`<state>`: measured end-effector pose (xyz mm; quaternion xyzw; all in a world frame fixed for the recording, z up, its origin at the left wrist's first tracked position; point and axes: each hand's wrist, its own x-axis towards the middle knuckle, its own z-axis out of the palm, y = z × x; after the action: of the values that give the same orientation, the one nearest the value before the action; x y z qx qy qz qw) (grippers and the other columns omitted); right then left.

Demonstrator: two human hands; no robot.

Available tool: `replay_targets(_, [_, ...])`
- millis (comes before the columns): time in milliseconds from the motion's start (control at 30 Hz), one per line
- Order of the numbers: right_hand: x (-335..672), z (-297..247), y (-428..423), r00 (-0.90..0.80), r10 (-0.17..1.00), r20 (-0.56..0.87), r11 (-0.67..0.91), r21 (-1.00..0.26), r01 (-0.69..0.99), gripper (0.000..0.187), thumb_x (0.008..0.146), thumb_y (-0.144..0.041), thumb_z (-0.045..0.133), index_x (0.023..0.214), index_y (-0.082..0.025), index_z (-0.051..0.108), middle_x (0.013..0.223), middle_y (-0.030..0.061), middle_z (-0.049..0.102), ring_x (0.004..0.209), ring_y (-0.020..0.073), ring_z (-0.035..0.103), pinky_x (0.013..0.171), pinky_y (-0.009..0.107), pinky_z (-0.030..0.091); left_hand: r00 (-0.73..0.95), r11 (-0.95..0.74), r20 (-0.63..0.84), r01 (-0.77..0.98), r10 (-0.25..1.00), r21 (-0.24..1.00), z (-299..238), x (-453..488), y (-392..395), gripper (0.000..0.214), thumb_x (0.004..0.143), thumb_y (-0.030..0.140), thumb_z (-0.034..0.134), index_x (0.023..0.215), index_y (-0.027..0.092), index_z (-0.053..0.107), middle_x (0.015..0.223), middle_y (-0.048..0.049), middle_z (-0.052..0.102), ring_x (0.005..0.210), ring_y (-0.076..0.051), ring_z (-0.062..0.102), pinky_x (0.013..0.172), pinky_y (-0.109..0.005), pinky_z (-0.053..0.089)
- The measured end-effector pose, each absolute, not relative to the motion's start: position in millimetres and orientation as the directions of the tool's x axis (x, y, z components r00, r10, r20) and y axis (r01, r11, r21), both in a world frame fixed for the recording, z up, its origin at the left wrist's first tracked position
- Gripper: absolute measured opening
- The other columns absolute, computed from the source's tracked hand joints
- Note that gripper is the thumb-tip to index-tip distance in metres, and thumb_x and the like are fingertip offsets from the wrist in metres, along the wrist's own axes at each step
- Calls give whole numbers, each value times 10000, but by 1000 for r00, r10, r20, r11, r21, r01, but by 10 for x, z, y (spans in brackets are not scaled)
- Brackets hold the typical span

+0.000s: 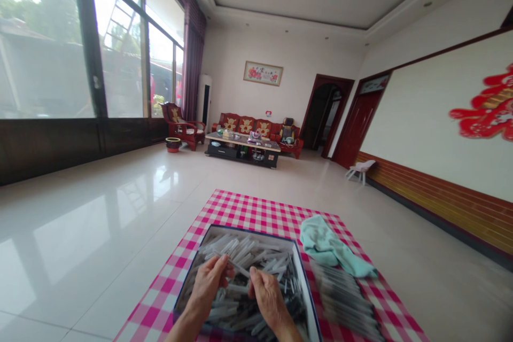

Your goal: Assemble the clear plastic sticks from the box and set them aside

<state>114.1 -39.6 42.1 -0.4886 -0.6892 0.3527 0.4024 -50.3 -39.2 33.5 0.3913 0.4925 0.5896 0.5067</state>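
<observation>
Both my hands hover over a blue-rimmed box point(303, 278) full of thin clear plastic tubes point(256, 254). My left hand point(210, 280) is closed in a pinch on one clear tube point(239, 267) that slants across to my right hand point(266, 294). The right hand's fingers are curled over the pile, its thumb up near the tube's other end. The box rests on a table covered with a pink-and-white checked cloth point(248, 211).
A mint-green rag point(326, 246) lies on the cloth right of the box. A row of dark grey tube-like pieces point(344, 299) lies beside the box. Far off stand a coffee table point(242, 148), red sofa point(256, 127) and small white chair point(360, 170).
</observation>
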Motion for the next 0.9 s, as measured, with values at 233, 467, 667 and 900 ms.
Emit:
replay_targets(233, [1226, 364, -291, 51, 984, 172, 154, -956, 250, 608, 871, -678, 276, 833, -191, 637, 742, 87, 690, 651, 218, 649, 619, 297, 522, -254, -51, -18, -262, 967, 964, 324, -580, -307, 503, 819, 586, 505, 1044, 148, 610, 855, -87, 717, 803, -211, 706, 652, -296, 534])
replay_targets(467, [1307, 343, -251, 177, 956, 234, 181, -945, 274, 554, 879, -633, 302, 925, -182, 619, 786, 84, 677, 664, 211, 643, 643, 307, 536, -277, -194, 221, 121, 935, 973, 342, -507, -355, 399, 842, 540, 530, 942, 184, 681, 630, 12, 617, 599, -149, 601, 561, -240, 428])
replay_targets(667, [1354, 311, -218, 268, 931, 249, 157, -934, 321, 454, 854, -547, 364, 953, -182, 613, 839, 98, 711, 680, 216, 662, 633, 305, 530, -134, -261, 500, 723, 856, 640, 307, -426, -417, 271, 900, 392, 473, 803, 250, 682, 717, -11, 652, 687, -166, 641, 610, -232, 418])
replay_targets(900, [1625, 378, -140, 272, 917, 291, 191, -921, 341, 366, 834, -443, 413, 960, -176, 630, 894, 109, 732, 775, 235, 688, 699, 318, 539, -124, -148, 530, 885, 839, 442, 219, -526, -394, 330, 963, 356, 377, 854, 223, 659, 773, -23, 718, 705, -178, 698, 594, -234, 457])
